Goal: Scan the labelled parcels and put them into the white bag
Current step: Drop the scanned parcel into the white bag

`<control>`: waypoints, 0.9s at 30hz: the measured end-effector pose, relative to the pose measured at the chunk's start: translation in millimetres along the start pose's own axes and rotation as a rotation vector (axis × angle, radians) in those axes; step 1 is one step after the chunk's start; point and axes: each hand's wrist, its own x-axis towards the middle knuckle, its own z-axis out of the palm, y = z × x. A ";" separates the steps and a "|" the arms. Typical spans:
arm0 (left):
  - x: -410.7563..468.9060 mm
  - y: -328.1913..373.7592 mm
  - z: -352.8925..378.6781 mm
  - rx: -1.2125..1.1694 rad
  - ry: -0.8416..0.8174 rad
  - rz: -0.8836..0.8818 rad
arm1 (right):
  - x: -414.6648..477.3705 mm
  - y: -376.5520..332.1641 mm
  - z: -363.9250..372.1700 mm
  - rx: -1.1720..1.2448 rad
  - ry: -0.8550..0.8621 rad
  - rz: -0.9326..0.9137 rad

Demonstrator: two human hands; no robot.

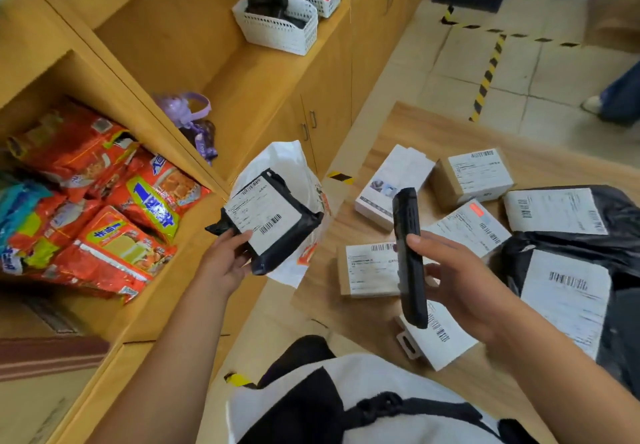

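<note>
On wooden table [540,166], labelled parcels [472,175]; floor perhaps tiled [540,73].

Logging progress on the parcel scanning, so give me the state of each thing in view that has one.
Left hand: gripping black parcel, label up.
Right hand: holding scanner upright.
White bag: behind the held parcel.
Brown box: on table, label up.
Cabinet doors: shut.

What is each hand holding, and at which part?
Left hand: black parcel, at its lower corner. Right hand: black scanner, around its middle.
</note>
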 end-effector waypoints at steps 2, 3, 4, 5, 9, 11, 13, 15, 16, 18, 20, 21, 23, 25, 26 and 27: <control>24.7 7.9 -2.5 -0.057 -0.009 -0.092 | 1.8 -5.6 14.3 0.018 0.052 0.020; 36.4 10.8 -3.7 -0.097 -0.014 -0.144 | 2.4 -8.1 21.5 0.029 0.084 0.028; 46.9 13.2 -4.7 -0.130 -0.020 -0.194 | 3.7 -9.4 27.7 0.037 0.113 0.032; 55.6 15.3 -5.2 -0.149 -0.025 -0.233 | 4.0 -10.8 34.4 0.041 0.139 0.034; 86.4 23.2 -6.2 -0.191 -0.014 -0.331 | 5.7 -8.5 57.1 0.074 0.210 0.026; 97.9 26.1 -4.2 -0.209 -0.025 -0.356 | 5.8 -3.3 65.1 0.103 0.228 0.024; 109.7 27.2 -2.6 -0.239 -0.030 -0.382 | 5.0 3.3 72.2 0.140 0.253 0.023; 120.1 27.9 -1.4 -0.270 -0.020 -0.418 | 3.0 10.3 79.4 0.193 0.287 0.020; 123.1 27.9 -1.1 -0.274 -0.025 -0.435 | 1.4 13.7 82.5 0.218 0.304 0.019; 126.1 27.2 -1.5 -0.251 -0.038 -0.474 | -1.4 19.8 87.8 0.243 0.335 0.012; 126.4 25.4 -1.7 -0.169 -0.031 -0.484 | -3.1 25.0 92.2 0.260 0.374 0.010; 125.0 23.8 -1.3 -0.099 -0.024 -0.466 | -4.0 27.3 94.4 0.276 0.390 0.004; 117.9 21.6 1.4 0.061 0.011 -0.388 | -6.3 31.2 98.5 0.318 0.406 -0.020; 109.0 19.1 6.4 0.188 0.007 -0.284 | -9.9 34.8 101.1 0.359 0.420 -0.038; 102.7 18.0 11.1 0.233 -0.033 -0.237 | -12.1 36.4 101.4 0.370 0.430 -0.040; 96.6 16.5 17.0 0.278 -0.084 -0.195 | -14.2 37.9 101.0 0.374 0.441 -0.039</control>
